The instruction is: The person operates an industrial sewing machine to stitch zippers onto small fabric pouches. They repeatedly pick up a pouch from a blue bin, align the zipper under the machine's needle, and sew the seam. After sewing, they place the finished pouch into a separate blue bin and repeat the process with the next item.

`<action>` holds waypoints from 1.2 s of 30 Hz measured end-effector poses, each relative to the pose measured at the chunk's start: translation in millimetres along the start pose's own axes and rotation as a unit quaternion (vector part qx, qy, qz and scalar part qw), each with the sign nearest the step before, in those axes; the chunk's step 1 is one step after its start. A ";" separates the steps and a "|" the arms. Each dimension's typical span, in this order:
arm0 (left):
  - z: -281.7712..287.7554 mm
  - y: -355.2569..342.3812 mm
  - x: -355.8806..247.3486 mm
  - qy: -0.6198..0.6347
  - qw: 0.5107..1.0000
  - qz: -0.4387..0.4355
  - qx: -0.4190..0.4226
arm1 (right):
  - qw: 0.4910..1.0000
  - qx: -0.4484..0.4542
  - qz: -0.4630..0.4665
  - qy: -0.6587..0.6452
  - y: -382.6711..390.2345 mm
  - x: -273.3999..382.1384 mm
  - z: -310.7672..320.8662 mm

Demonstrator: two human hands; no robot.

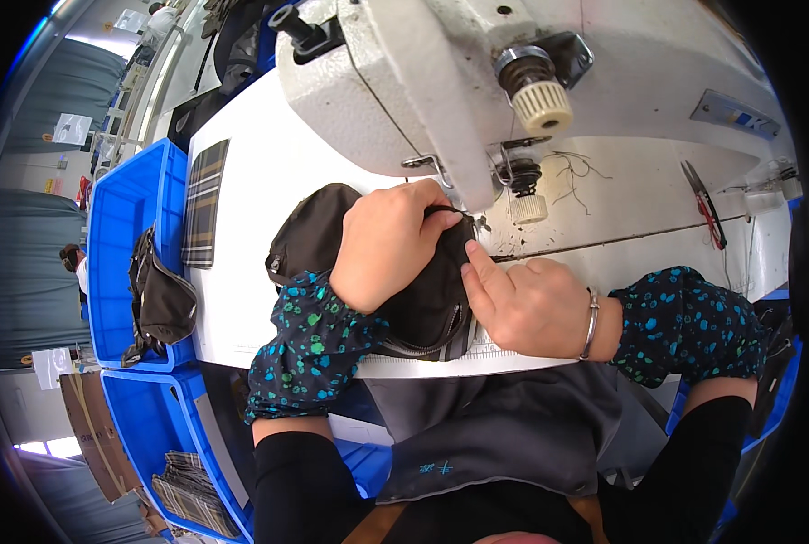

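My left hand (395, 236) is closed on the top edge of a dark brown zippered bag (314, 231), thumb and fingers pinching a narrow seam just under the sewing machine's needle area (459, 181). My right hand (522, 304) lies at the bag's right edge with forefinger extended onto the fabric and the other fingers loosely bent and apart. The bag rests on the white machine table (232, 299), a zipper along its lower side. Red-handled scissors (712, 222) lie to the right, and loose threads (572, 177) are scattered beside the machine.
Folded plaid fabric (203, 204) lies on the table's left. Blue bins (114, 218) stand at left, one with a dark bag (164, 304) over its edge, another holding plaid pieces (191, 494). A co-worker (75, 263) appears at far left. The machine head (377, 72) overhangs my hands.
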State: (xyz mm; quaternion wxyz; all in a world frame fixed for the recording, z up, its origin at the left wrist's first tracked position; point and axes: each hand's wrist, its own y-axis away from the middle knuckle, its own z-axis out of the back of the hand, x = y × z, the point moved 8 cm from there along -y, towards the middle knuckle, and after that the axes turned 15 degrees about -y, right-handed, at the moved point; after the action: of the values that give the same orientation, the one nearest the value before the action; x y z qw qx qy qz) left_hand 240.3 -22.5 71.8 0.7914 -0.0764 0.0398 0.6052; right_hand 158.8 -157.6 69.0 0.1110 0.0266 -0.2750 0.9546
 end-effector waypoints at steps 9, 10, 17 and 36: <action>1.7 -0.1 -1.6 -0.001 1.000 0.025 -0.006 | 1.000 0.003 -0.003 0.003 1.0 -0.5 -1.0; 0.5 0.6 -0.8 -0.001 1.000 0.024 -0.004 | 1.000 0.003 -0.002 0.001 0.8 -0.5 -1.0; 9.8 9.9 -10.1 -0.103 0.991 0.004 -0.079 | 1.000 0.009 -0.009 0.006 -1.1 -0.5 -0.3; -18.3 -27.4 17.0 -0.016 0.985 -0.016 -0.169 | 0.998 0.030 -0.058 0.015 -3.1 -39.3 -3.8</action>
State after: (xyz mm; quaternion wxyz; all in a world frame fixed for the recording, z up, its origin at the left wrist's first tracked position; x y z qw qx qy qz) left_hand 271.7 -16.4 53.2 0.7774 -0.1996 -0.0769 0.5915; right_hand 197.8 -160.8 63.0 0.1690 0.0315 -0.2424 0.9548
